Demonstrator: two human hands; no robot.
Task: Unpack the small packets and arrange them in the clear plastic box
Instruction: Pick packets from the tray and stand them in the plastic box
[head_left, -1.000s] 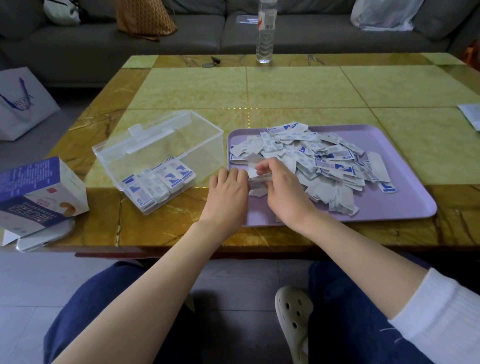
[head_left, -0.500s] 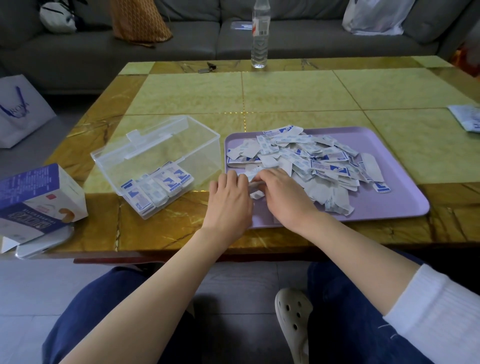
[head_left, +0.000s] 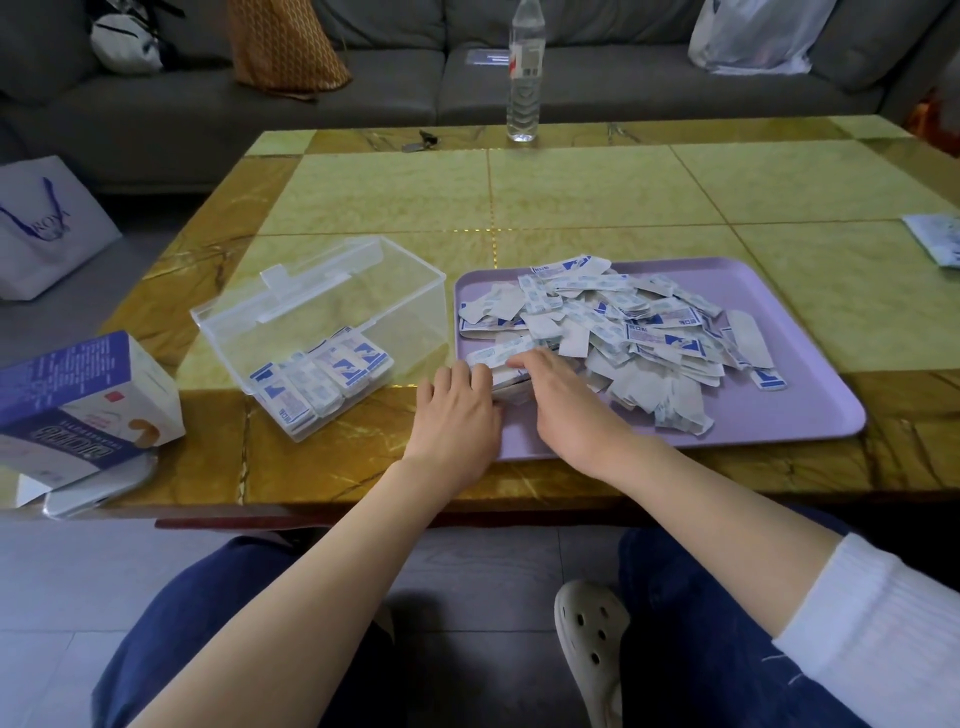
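Packets (head_left: 623, 332): big messy heap of white-and-blue ones piled in the middle of the purple tray, plus some already in the box.
Sofa (head_left: 363, 88): grey, way behind the tray, past the table's far edge.
Table (head_left: 597, 192): yellow-green tiles with a brown marble-ish border, the tray sits on its near side.
Tray (head_left: 779, 415): lilac, flat on the table, right half of it mostly bare.
Clear plastic box (head_left: 410, 291): just left of the tray, almost touching it, lid open.
Boxed packets (head_left: 322, 374): a neat row of them packed along the box's near side, left of the tray.
Carton (head_left: 78, 400): blue and white, well left of the tray at the table's corner.
Water bottle (head_left: 524, 73): upright, far behind the tray.
Right hand (head_left: 571, 410): over the tray's near-left corner, fingers curled down over a small stack.
Left hand (head_left: 457, 410): right at the tray's left edge, fingers fairly straight and pushed up against the stack's left side.
Small stack (head_left: 511, 387): squeezed between both hands, at the near-left edge of the heap.
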